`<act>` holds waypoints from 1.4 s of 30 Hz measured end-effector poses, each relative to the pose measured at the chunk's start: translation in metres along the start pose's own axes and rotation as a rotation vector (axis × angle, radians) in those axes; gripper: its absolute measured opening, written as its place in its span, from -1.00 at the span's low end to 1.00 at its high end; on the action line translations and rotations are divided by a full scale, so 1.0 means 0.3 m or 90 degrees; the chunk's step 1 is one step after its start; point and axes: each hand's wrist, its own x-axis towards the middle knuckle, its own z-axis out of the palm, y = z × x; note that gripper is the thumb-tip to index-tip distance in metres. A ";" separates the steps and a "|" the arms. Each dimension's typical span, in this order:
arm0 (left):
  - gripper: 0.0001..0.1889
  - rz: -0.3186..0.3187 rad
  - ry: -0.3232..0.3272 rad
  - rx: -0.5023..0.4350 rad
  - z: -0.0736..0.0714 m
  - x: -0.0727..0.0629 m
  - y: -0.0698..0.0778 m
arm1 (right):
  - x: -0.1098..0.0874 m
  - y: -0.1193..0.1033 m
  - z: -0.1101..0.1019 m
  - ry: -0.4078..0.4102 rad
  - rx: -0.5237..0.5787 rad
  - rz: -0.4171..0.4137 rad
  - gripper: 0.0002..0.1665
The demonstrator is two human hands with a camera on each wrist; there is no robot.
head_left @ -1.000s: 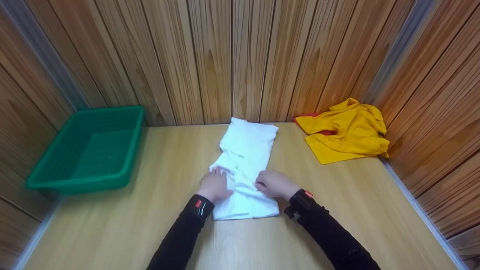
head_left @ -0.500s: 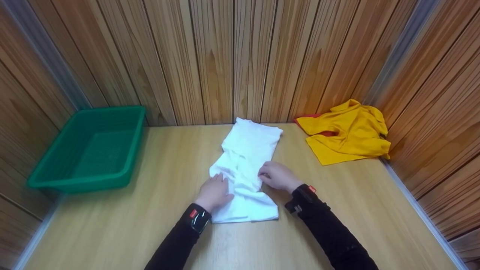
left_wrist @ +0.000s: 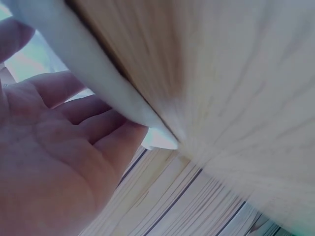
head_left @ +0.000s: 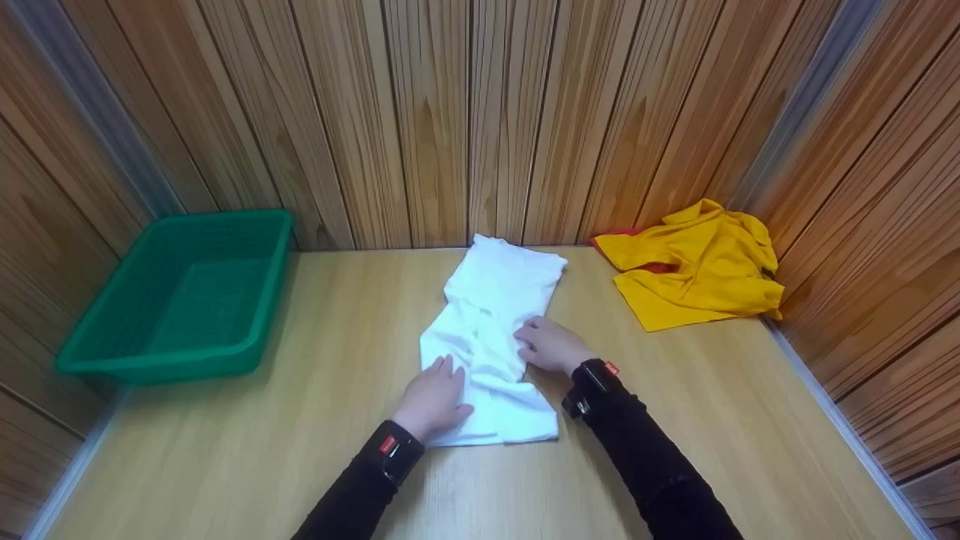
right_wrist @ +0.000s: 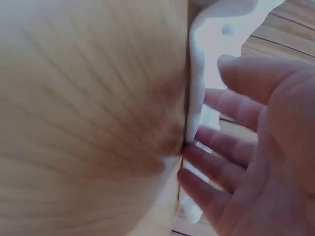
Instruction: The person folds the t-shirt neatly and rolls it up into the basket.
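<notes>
A white garment [head_left: 495, 300], folded into a long strip, lies on the table from near the back wall towards me. Wrinkles cross its middle, and its right edge curves inward. My left hand [head_left: 433, 397] rests on its near left part with fingers extended; in the left wrist view, the fingers [left_wrist: 106, 125] lie against the cloth edge. At the right edge, my right hand [head_left: 553, 344] touches the cloth. In the right wrist view, its fingers [right_wrist: 216, 164] are spread and slightly bent at the white edge, with the thumb apart from them.
A green plastic basket [head_left: 161, 364] stands at the back left. Crumpled yellow cloth [head_left: 705, 270] with a bit of red cloth [head_left: 616, 233] lies in the back right corner. Wood-panelled walls [head_left: 435, 120] enclose the table [head_left: 337, 322] at the back and sides.
My left hand has slid slightly towards me over the garment. My right hand has shifted slightly away from me along the right edge, and its curled fingers have loosened.
</notes>
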 end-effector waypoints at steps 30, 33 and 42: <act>-0.32 0.026 0.001 0.006 -0.017 -0.009 -0.011 | 0.081 0.041 -0.033 -0.020 0.081 -0.025 -0.42; -0.33 0.026 -0.005 -0.002 -0.023 -0.016 -0.018 | 0.043 0.032 -0.058 -0.024 0.115 0.000 -0.38; -0.52 0.072 0.040 -0.054 -0.048 -0.073 -0.073 | -0.125 0.011 -0.095 0.007 0.101 -0.105 -0.63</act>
